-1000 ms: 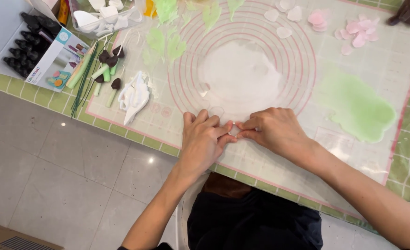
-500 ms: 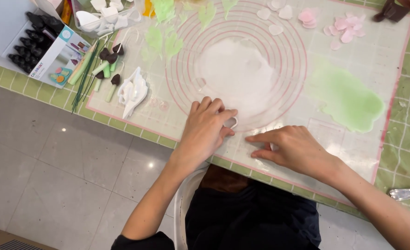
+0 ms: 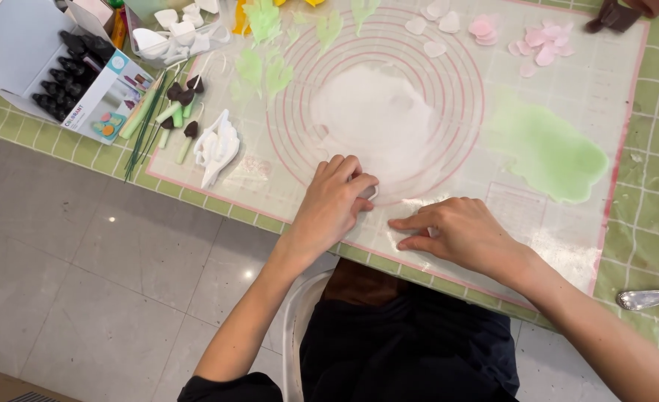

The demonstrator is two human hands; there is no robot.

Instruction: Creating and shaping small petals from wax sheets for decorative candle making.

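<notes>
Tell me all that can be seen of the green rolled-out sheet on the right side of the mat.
The green sheet is a thin, flat piece of pale green paste, soft and matt in look, with an uneven lobed outline. It lies on the translucent mat with red printed rings, to the right of the white rolled sheet and apart from it. Below it are small pink petals in the picture's upper part. Neither hand touches it; the right hand rests nearest.

Floor [image 3: 106, 253]: pale grey tiles, glossy, w/ small bright light reflections near table edge. Table [image 3: 653, 223] covered in green-and-white checked cloth, runs diagonally across top. White chair [image 3: 293, 327] partly visible below table edge. Cardboard box corner [image 3: 9, 388] bottom left on floor.
</notes>
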